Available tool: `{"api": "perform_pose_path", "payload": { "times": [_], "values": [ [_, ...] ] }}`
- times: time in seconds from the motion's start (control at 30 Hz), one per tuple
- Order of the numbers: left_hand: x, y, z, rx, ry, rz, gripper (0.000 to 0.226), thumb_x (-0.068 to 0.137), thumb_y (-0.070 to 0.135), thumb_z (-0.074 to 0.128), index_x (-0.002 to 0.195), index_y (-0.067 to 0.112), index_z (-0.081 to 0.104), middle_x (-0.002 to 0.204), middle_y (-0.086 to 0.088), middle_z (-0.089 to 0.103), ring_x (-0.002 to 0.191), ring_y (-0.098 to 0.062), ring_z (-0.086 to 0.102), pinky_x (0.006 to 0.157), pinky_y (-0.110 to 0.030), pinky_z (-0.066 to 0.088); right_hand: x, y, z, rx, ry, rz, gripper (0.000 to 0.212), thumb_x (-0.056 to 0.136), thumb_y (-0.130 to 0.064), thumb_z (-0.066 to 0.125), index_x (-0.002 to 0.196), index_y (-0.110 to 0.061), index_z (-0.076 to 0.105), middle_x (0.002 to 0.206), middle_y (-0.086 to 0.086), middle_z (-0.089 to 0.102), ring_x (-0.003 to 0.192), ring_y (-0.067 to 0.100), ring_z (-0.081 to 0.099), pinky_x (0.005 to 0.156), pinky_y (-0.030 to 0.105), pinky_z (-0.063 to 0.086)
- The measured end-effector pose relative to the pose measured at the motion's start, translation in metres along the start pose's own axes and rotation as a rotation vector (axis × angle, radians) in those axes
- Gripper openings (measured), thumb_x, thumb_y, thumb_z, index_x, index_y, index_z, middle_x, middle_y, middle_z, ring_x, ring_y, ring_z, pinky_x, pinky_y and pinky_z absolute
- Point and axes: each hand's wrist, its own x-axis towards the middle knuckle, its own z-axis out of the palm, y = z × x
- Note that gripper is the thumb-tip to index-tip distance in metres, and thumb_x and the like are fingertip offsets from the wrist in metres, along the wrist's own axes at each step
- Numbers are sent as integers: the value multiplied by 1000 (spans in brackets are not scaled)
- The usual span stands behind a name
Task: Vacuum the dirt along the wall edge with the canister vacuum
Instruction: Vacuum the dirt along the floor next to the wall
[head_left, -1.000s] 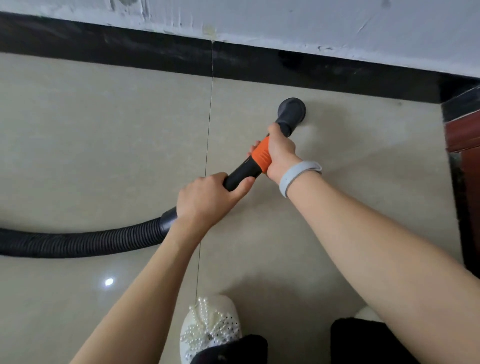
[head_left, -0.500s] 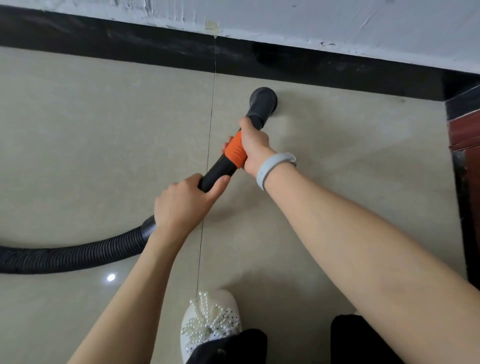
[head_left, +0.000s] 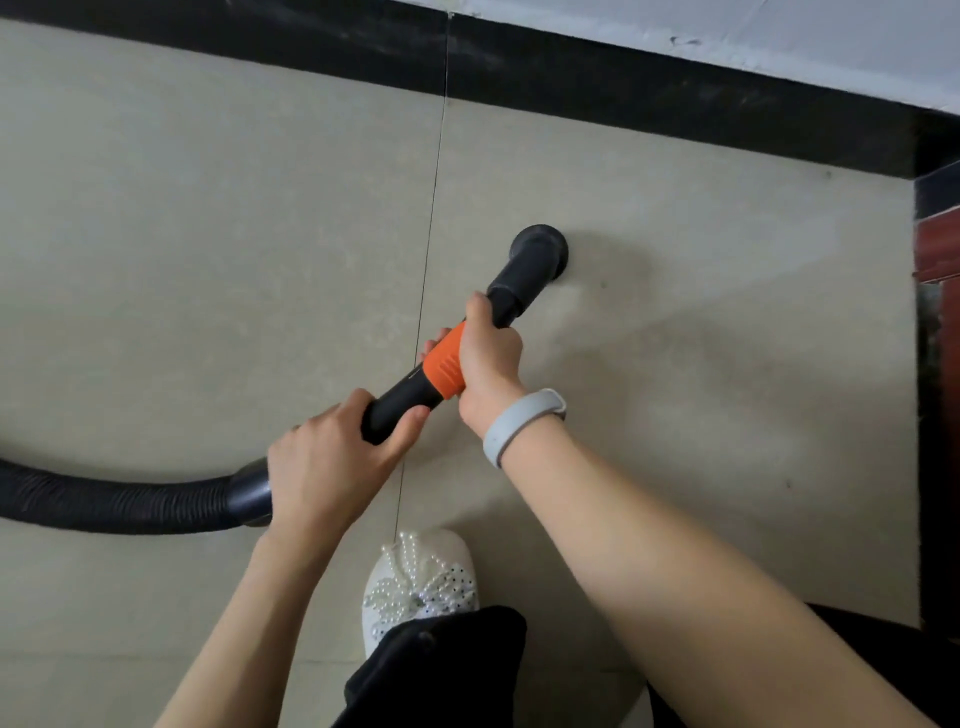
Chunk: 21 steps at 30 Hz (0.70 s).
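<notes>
The vacuum's round black nozzle (head_left: 540, 252) sits on the beige floor tile, some way short of the black skirting (head_left: 623, 88) under the white wall. My right hand (head_left: 488, 358) grips the wand at its orange collar (head_left: 444, 366), a grey band on the wrist. My left hand (head_left: 332, 462) grips the black tube lower down, where the ribbed black hose (head_left: 114, 501) joins and runs off to the left. The canister itself is out of view.
A dark red wooden frame (head_left: 937, 249) stands at the right edge, where the skirting turns the corner. My white beaded shoe (head_left: 421, 582) and black trouser leg are just below the hands. A thin tile joint (head_left: 434, 208) runs from the wall toward the shoe.
The nozzle had slid up to the skirting half a second ago; now it has drawn back from the wall toward me. Both hands keep the same grip.
</notes>
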Motion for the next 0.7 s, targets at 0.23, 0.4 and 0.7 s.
{"api": "perform_pose_path", "payload": {
  "times": [0.23, 0.4, 0.7],
  "values": [
    [-25, -45, -17, -39, 108, -296, 49, 69, 66, 41, 57, 18, 42, 45, 1, 39, 53, -32, 45, 55, -32, 32, -15, 40, 56, -295, -206, 21, 49, 91, -38, 51, 121, 2, 48, 104, 16, 63, 96, 35, 63, 95, 48, 49],
    [0, -49, -24, -71, 162, -325, 54, 71, 68, 35, 59, 16, 44, 50, -2, 47, 57, -33, 49, 55, -32, 32, -4, 19, 90, -363, -288, 26, 34, 89, -38, 50, 108, -11, 42, 118, 16, 58, 115, 37, 56, 100, 49, 45],
    [-69, -77, -12, -24, 30, -301, 57, 59, 74, 32, 57, 20, 47, 45, 1, 47, 50, -29, 45, 49, -30, 29, -34, 92, 33, -228, -276, 160, 23, 89, -35, 55, 84, -14, 46, 65, 4, 58, 71, 27, 59, 91, 53, 51]
  ]
}}
